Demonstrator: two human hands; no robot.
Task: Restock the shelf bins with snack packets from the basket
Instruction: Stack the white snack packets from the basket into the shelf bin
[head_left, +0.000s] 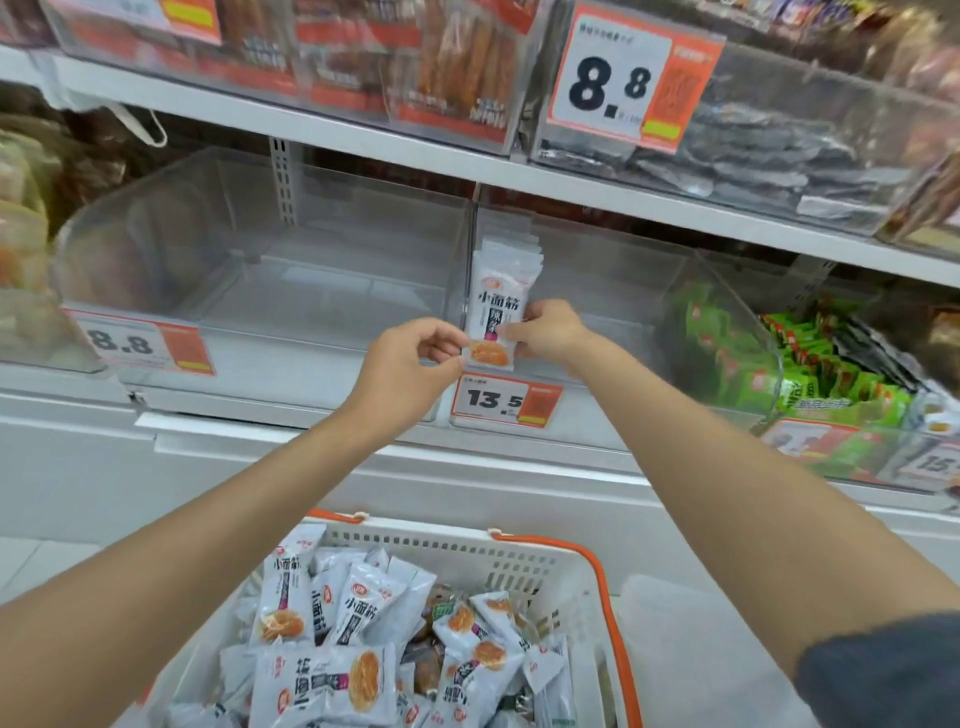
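- Snack packets (501, 306), an upright stack, are held at the front lip of the clear bin (597, 270).
- The lower corner is pinched by the left hand (402, 374); the right edge is clasped by the right hand (550, 332).
- Edges should be kept squared while the stack is lowered beyond the grip.
- Glossy film is judged slippery; the bin walls are rigid and smooth.

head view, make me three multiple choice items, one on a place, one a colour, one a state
1. Where are the held packets? A at the 13.5 bin B on the floor C on the top shelf
2. The basket handle is: A blue B orange C green
3. The left hand and right hand are: A both idle B both holding the packets C both empty
1A, they stand at that bin's front; 2B, orange along the rim; 3B, each pinches them from its side.
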